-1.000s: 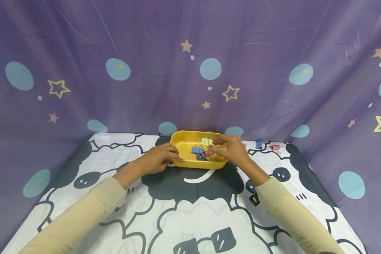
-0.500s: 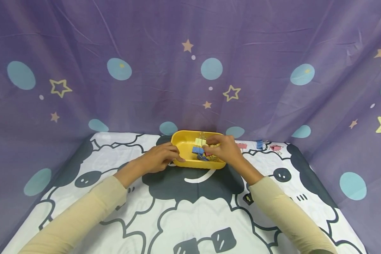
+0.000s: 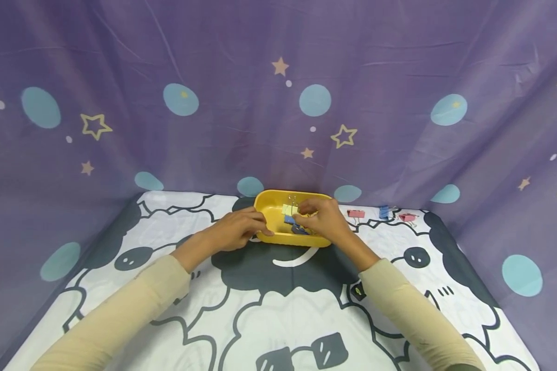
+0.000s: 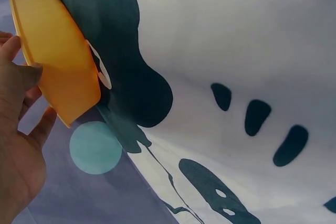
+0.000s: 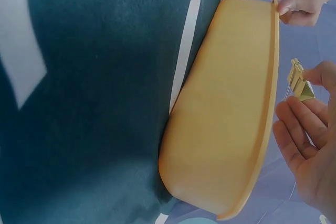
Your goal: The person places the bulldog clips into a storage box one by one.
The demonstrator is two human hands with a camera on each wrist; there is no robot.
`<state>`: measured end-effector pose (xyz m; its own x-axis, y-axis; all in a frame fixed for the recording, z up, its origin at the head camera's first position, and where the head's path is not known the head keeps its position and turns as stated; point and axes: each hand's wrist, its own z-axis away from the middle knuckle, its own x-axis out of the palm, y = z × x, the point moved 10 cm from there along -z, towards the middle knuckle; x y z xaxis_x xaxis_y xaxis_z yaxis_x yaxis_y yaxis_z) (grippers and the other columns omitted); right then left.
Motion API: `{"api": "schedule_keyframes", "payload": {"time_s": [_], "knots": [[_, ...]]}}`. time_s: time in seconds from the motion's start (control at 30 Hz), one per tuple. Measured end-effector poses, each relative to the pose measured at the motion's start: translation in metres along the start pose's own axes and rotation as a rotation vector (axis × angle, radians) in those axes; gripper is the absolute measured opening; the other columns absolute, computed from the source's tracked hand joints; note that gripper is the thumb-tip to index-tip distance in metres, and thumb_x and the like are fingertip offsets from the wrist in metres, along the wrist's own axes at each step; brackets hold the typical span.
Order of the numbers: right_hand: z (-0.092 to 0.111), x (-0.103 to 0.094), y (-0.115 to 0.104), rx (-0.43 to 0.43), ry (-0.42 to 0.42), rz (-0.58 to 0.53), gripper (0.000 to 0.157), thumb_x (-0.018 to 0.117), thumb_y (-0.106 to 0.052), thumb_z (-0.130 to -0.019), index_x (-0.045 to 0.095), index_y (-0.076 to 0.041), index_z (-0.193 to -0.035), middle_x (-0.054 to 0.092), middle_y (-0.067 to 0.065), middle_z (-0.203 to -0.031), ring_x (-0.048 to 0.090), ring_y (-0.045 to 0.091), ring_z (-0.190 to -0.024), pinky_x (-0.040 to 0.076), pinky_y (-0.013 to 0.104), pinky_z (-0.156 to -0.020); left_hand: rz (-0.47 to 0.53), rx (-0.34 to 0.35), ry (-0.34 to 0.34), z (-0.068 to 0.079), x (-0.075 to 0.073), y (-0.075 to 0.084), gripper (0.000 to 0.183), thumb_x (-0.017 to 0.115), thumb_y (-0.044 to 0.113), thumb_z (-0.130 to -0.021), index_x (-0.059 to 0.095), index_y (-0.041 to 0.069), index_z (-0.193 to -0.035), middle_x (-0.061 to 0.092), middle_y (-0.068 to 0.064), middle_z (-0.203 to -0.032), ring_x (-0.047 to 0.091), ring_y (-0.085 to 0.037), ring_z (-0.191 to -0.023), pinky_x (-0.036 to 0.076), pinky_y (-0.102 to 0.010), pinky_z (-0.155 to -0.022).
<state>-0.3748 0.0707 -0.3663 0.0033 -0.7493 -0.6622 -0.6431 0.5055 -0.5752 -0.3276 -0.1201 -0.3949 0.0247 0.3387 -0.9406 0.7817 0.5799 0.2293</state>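
Note:
My left hand [image 3: 241, 228] grips the left end of a yellow plastic tray [image 3: 288, 239]; in the left wrist view its fingers and thumb [image 4: 32, 75] are at the tray's rim. Over the tray's right half, my right hand [image 3: 326, 219] pinches a pale yellow binder clip [image 3: 289, 209] with wire handles. The right wrist view shows that clip [image 5: 300, 81] between thumb and fingers, above the rim. Beneath the right hand lie a blue binder clip [image 3: 289, 219] and a darker blue one [image 3: 299, 229]; the hand hides part of the tray's contents.
On the table to the right of the tray lie a pink binder clip [image 3: 356, 214], a blue one [image 3: 384, 212] and another pink one [image 3: 407, 217]. A sheep-print cloth [image 3: 288, 309] covers the table. A purple curtain [image 3: 241, 129] hangs right behind the tray.
My right hand has moved left over the tray with the yellow binder clip, uncovering a pink clip on the table. The left hand keeps its grip on the tray. The head view has shifted slightly.

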Motion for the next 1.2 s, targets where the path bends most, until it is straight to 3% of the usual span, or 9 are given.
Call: {"api": "schedule_keyframes", "payload": {"time_s": [0.37,0.6,1.2], "knots": [[-0.005,0.007,-0.003,-0.004,0.016,0.066,0.027,0.094,-0.025,-0.09,0.088,-0.004,-0.107,0.088,0.011,-0.1,0.087,0.029,-0.094,0.07,0.047,-0.081,0.003,-0.006,0.003,-0.001,-0.001,0.002,0.052,0.065,-0.012,-0.102,0.088,0.027,-0.127,0.078,0.005,-0.118,0.066,-0.017,-0.109,0.061,-0.038,-0.094],[-0.004,0.017,-0.001,-0.004,-0.083,0.169,0.042,0.094,-0.033,-0.09,0.088,-0.001,-0.116,0.088,0.013,-0.11,0.085,0.031,-0.102,0.069,0.049,-0.092,0.0,-0.005,0.003,-0.003,0.0,0.003,0.051,0.066,-0.012,-0.101,0.088,0.027,-0.126,0.077,0.005,-0.117,0.065,-0.016,-0.109,0.061,-0.036,-0.092],[0.01,-0.003,0.021,0.118,-0.093,0.116,0.043,0.086,-0.035,-0.093,0.087,-0.001,-0.12,0.088,0.014,-0.113,0.083,0.034,-0.11,0.067,0.054,-0.097,-0.008,-0.018,0.003,-0.001,0.0,-0.001,0.053,0.067,-0.012,-0.1,0.087,0.029,-0.128,0.076,0.007,-0.113,0.063,-0.014,-0.108,0.059,-0.036,-0.092]]}}
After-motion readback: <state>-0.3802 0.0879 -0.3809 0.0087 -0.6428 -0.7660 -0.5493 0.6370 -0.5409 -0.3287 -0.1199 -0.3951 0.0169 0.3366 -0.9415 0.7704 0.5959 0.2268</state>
